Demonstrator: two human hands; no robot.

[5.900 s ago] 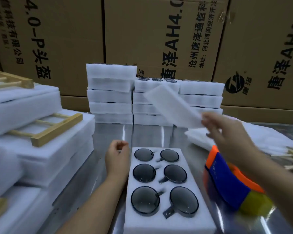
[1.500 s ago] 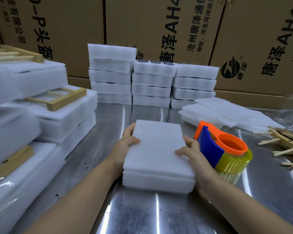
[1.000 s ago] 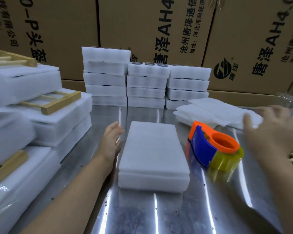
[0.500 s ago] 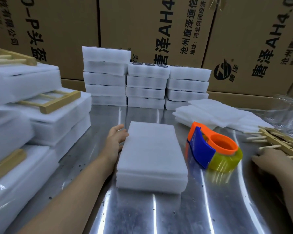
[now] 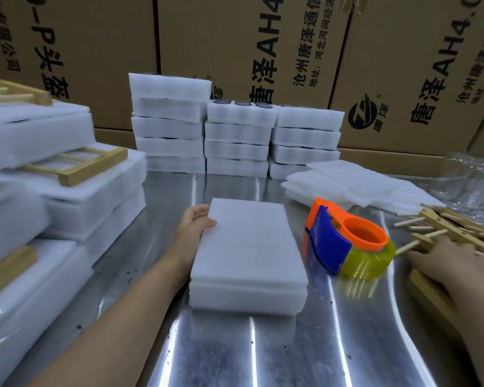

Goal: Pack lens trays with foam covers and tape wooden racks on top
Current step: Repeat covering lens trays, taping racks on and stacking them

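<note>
1. Your left hand [image 5: 192, 227] rests against the left edge of the foam cover [image 5: 249, 247], thumb on top, fingers loose.
2. The cover lies flush on the lens tray [image 5: 246, 298] on the steel table [image 5: 263, 356].
3. The tape dispenser [image 5: 344, 241] stands just right of the tray, not touching it.
4. Your right hand [image 5: 453, 261], blurred, lies on a wooden rack [image 5: 430, 300] beside the pile of racks [image 5: 458, 226]; its grip is unclear.

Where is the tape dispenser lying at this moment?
In the head view, the tape dispenser lies on the metal table, right of centre, between the foam-covered tray and the right hand, just in front of the loose foam sheets.
</note>
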